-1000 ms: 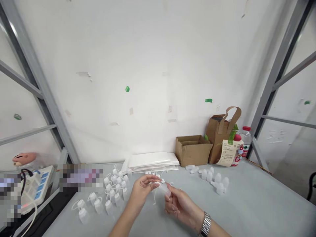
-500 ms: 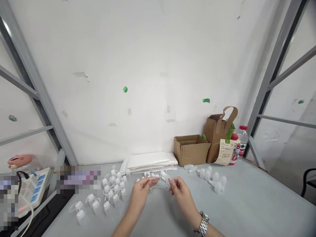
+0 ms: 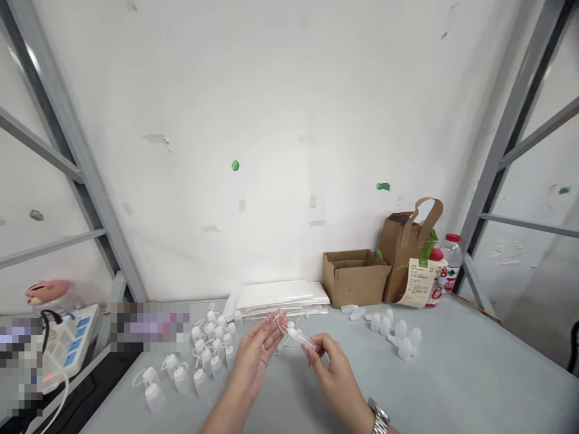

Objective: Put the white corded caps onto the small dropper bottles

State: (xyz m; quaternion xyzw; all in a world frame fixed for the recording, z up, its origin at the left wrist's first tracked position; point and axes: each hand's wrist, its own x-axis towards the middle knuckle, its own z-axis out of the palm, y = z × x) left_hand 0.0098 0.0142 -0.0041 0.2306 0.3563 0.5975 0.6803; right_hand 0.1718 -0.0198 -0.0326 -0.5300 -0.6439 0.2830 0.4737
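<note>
Entry, centre foreground of the frame: two bare hands over a grey counter (image 3: 470,367). One small frosted plastic bottle (image 3: 301,337) lies tilted just above the counter at lower centre, pinched firmly between the thumb and fingers of the right hand (image 3: 337,380), which wears one metal wristwatch (image 3: 379,417). The left hand (image 3: 256,355) stands open and raised, its fingers spread, with one thin white cord (image 3: 281,328) looped at the fingertips; whether those fingers grip the cord cannot be told. Stock on the counter: about twenty corded bottles (image 3: 210,352) in a loose cluster, left of the hands, exact count hindered by overlap; about nine loose white bottles (image 3: 393,331), right of the hands; one stack of flat white packets (image 3: 283,295), upper centre. Along the wall, right of centre: one open cardboard box (image 3: 355,278), one brown paper bag (image 3: 400,256) with one printed receipt (image 3: 418,282), one clear water bottle (image 3: 452,256), and one red-capped bottle (image 3: 436,280). At far left: one power strip (image 3: 67,343). Risks: the smooth bottle could slip from the pinch if the grip loosens; the cord could slide off the open fingertips or snag; a sweeping hand could topple the nearby cluster and tangle its cords.
</note>
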